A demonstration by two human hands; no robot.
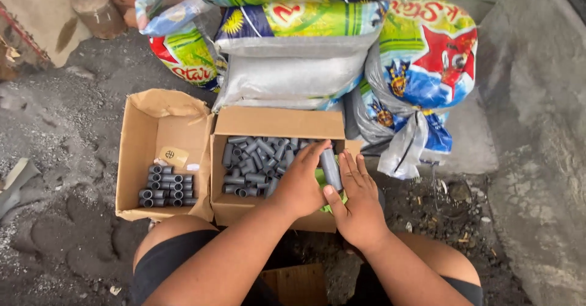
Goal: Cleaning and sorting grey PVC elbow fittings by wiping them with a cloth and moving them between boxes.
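Observation:
A short grey pipe fitting (330, 167) stands on end over the right side of the middle cardboard box (278, 123). My left hand (299, 184) curls against its left side, fingertips at its top end. My right hand (357, 202) lies along its right side with the thumb under its lower end and the fingers spread. Something bright green (320, 176) shows between the two hands. The middle box holds several loose grey fittings (253, 162). In the left cardboard box (160, 108), several fittings (168, 187) lie stacked in neat rows beside a small paper tag (174, 155).
Filled printed sacks (293, 43) are piled right behind the boxes, one knotted sack (421, 68) at the right. A concrete wall (537, 129) runs along the right. Dark gritty ground (67, 135) surrounds the boxes. My bare knees (174, 233) frame the near side.

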